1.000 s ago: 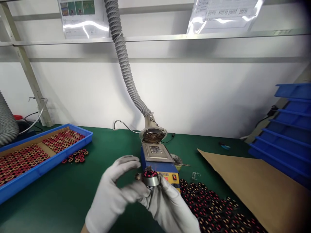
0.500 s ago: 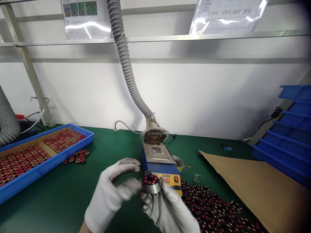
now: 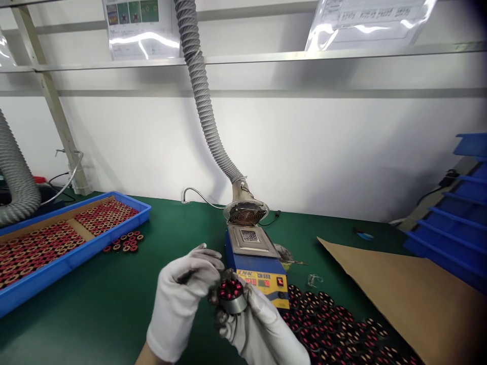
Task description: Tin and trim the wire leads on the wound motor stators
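Note:
My right hand [image 3: 262, 322], in a stained white glove, is closed round a small motor stator [image 3: 230, 290] with dark and red poles, seated in a silvery metal ring [image 3: 234, 305]. It is held tilted in front of the solder pot. My left hand [image 3: 188, 284], also gloved, is at the stator's left side, its fingers bent and drawn together. The left fingertips are close to the stator's upper left edge; whatever they pinch there is too small to make out. Behind the hands stands a blue and yellow solder pot [image 3: 262, 279] with a metal top plate.
Many loose stators [image 3: 335, 329] lie to the right, beside a brown cardboard sheet [image 3: 403, 284]. A blue tray [image 3: 129, 223] of stators is at left, with several loose stators [image 3: 127, 242] beside it. Blue bins [image 3: 452, 223] stack at right. A fume hose [image 3: 207, 111] hangs behind.
My left hand's fingers have come closer together and nearer the stator. The stator has tilted and shifted slightly left and down in my right hand. The view has turned slightly left.

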Motion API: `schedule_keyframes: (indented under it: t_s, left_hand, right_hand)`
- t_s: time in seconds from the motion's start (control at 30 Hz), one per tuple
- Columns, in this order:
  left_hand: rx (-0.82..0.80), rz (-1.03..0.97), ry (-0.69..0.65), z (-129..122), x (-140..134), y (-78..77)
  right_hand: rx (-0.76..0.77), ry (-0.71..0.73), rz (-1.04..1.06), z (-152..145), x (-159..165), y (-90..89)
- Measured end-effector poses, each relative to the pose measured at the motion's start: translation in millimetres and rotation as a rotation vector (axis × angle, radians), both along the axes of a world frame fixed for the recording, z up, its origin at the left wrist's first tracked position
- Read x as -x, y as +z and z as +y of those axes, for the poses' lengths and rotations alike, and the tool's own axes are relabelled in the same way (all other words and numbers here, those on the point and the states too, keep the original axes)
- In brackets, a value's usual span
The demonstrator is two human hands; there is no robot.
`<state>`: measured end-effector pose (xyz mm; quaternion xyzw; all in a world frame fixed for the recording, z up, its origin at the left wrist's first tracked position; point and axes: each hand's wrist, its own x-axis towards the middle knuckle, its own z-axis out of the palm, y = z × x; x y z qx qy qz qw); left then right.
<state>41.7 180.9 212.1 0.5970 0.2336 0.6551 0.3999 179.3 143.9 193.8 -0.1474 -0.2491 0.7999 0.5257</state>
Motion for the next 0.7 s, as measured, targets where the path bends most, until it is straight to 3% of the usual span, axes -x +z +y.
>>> schedule_keyframes:
  t_s: [0.07, 0.23, 0.53, 0.6, 0.7]
  left_hand:
    - [0.09, -0.014, 0.016, -1.6, 1.1, 3.8]
    - [0.339, 0.202, -0.163, -8.6, -5.4, 13.7]
    - [0.192, -0.082, -0.097, -8.6, -0.1, 2.8]
    - [0.236, -0.013, -0.06, -8.7, 2.5, 6.0]
    - [0.309, 0.205, -0.131, -12.2, -2.0, 13.2]
  right_hand:
    - [0.024, 0.008, 0.019, 1.4, -2.2, 0.1]
    - [-0.005, -0.088, 0.099, 2.1, -2.9, -0.9]
    - [-0.037, -0.054, 0.088, -1.9, -3.7, 2.9]
    - [-0.031, -0.037, 0.09, -2.1, -4.6, 3.2]
    - [-0.032, -0.081, 0.078, -1.8, -4.6, 2.2]
